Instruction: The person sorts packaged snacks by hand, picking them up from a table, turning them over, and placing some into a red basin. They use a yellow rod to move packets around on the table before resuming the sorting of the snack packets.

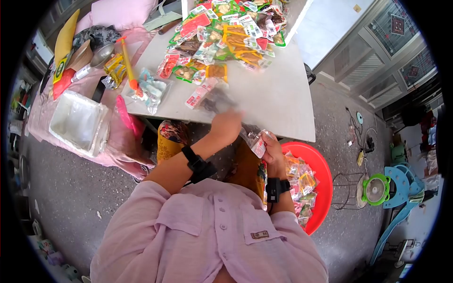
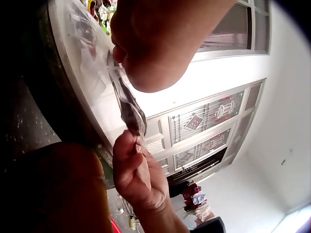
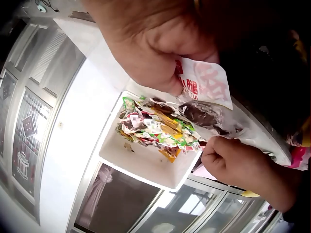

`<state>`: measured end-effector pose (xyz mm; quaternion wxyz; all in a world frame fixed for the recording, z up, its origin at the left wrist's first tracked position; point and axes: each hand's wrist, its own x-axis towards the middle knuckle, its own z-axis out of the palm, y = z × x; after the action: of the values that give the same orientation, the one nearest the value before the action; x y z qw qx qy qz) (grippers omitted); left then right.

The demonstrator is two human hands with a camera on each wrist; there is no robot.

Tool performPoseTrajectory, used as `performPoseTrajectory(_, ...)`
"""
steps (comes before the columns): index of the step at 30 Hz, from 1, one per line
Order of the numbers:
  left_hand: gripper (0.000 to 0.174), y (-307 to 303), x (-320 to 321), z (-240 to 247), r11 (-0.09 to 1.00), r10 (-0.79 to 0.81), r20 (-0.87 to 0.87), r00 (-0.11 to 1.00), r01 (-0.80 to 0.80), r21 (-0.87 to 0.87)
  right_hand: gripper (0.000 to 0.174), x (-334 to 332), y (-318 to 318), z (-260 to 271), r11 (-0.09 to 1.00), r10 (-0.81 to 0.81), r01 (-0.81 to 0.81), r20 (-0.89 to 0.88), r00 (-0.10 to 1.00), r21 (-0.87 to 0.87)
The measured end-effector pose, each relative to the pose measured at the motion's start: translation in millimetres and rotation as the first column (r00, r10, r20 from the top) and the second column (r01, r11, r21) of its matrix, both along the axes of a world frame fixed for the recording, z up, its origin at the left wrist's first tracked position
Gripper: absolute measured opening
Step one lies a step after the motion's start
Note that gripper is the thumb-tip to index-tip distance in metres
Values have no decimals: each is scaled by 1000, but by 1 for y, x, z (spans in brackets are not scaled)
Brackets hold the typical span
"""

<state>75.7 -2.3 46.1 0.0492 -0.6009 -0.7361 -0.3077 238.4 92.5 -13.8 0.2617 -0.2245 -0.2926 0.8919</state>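
My right hand (image 1: 273, 148) pinches a clear vacuum food packet (image 1: 257, 144) by its white and red label end, above the table's near edge. Dark brown meat (image 3: 200, 114) shows through the plastic in the right wrist view. My left hand (image 1: 226, 126), slightly blurred, is curled in at the packet's opposite end. Just past the left hand, a second clear packet (image 1: 202, 95) with a red-printed label and dark contents overlaps it in the head view. I cannot tell which of these two packets the left fingers grip.
A heap of colourful food packets (image 1: 226, 40) spills from a white foam box (image 1: 302, 12) on the table (image 1: 283, 108). By my right side stands a red basin (image 1: 325, 188) holding several packets. Leftwards are a bag of blue-white packets (image 1: 153, 92) and a white foam tray (image 1: 78, 122).
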Motion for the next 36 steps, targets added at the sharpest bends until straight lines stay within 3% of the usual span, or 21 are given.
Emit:
performPoseTrajectory(3,6,1,3,-11,996,-9,-36,999,12,88,16,-18,3,-5,1000,-9,9,-16,1000,4)
performPoseTrajectory(7,6,0,5,-13,996,-27,-56,998,32,81,14,-55,7,-5,999,-27,26,43,999,39)
performPoseTrajectory(10,6,-1,4,-13,989,-49,-59,997,57,135,15,-74,12,-5,991,-37,27,71,997,134)
performPoseTrajectory(13,7,-4,3,-11,982,-73,-40,997,79,174,13,-69,-3,29,990,-32,6,185,982,140)
performPoseTrajectory(16,7,-6,-1,-13,981,-71,-60,996,81,175,9,-50,1,24,959,151,-215,311,938,184)
performPoseTrajectory(21,7,-6,1,-8,978,-90,-97,991,106,178,7,-55,-4,37,886,-38,-168,429,902,432)
performPoseTrajectory(22,7,-6,2,-2,979,-109,-39,993,114,171,6,-61,-4,39,868,-70,-158,431,899,471)
performPoseTrajectory(24,8,-7,4,10,979,-141,75,987,128,158,7,-73,1,30,892,-19,-164,397,917,421)
performPoseTrajectory(25,8,-6,2,7,976,-137,12,991,132,175,8,-80,1,26,903,7,-169,378,926,396)
performPoseTrajectory(28,9,-5,-3,-3,964,-126,-111,986,148,219,14,-100,-6,21,980,-85,52,170,982,192)
performPoseTrajectory(32,9,-7,-7,-13,965,-125,-124,984,150,215,18,-95,-7,19,997,-17,9,99,995,81)
performPoseTrajectory(36,14,-11,-5,-16,990,-106,-81,991,112,82,11,-85,-5,4,1000,-12,11,46,999,27)
